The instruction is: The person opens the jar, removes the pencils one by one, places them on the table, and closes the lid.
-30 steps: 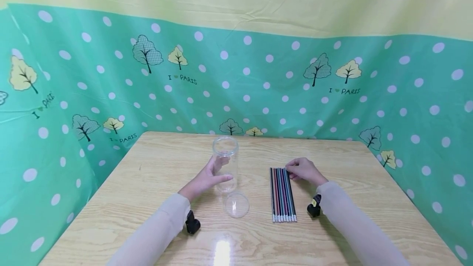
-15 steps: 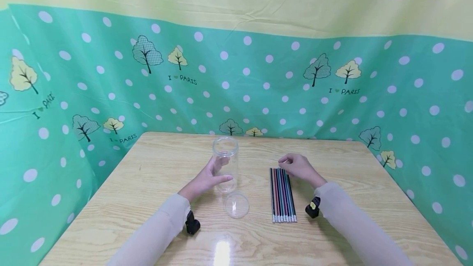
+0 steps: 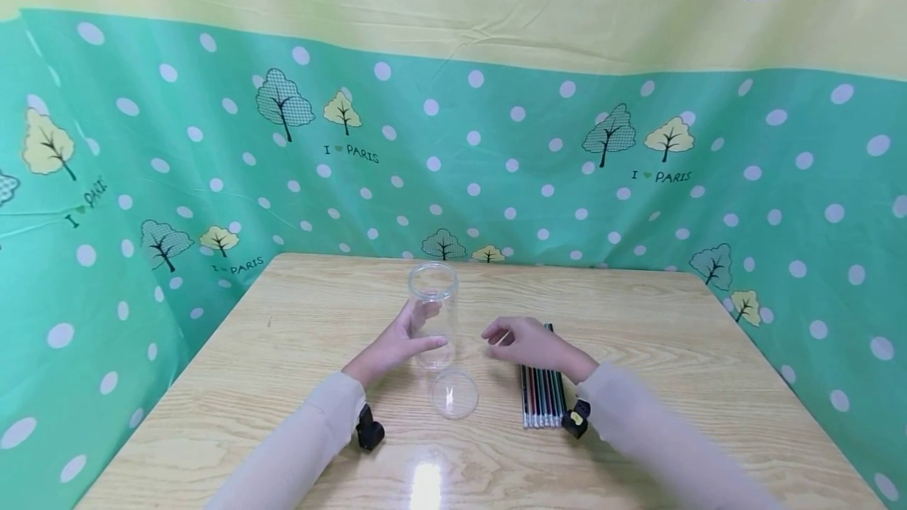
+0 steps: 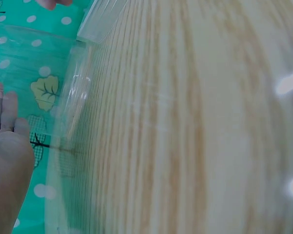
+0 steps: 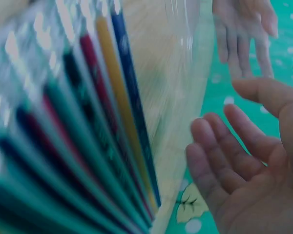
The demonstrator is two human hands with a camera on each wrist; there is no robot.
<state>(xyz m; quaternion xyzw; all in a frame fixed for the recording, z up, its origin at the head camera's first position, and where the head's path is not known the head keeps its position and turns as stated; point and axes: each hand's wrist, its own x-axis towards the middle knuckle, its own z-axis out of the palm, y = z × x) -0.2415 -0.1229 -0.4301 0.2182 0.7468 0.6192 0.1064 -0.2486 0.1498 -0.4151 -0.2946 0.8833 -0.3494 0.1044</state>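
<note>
A tall clear plastic jar stands upright on the table with its mouth uncovered. My left hand holds it from the left, thumb in front and fingers behind; through its transparent wall those fingers show in the left wrist view. Between jar and pencils hovers my right hand, its fingers loosely bent with nothing between them. Under its wrist lies a flat row of several pencils, their silvery ends toward me. Blue, yellow, red and green pencils appear blurred in the right wrist view.
A clear round lid lies flat just in front of the jar. The wood-grain table ends at a green dotted curtain behind and on both sides. A bright light reflection marks the table's front.
My right hand has left the far tips of the pencils and moved left toward the jar. The left hand, jar, lid and pencil row have stayed put.
</note>
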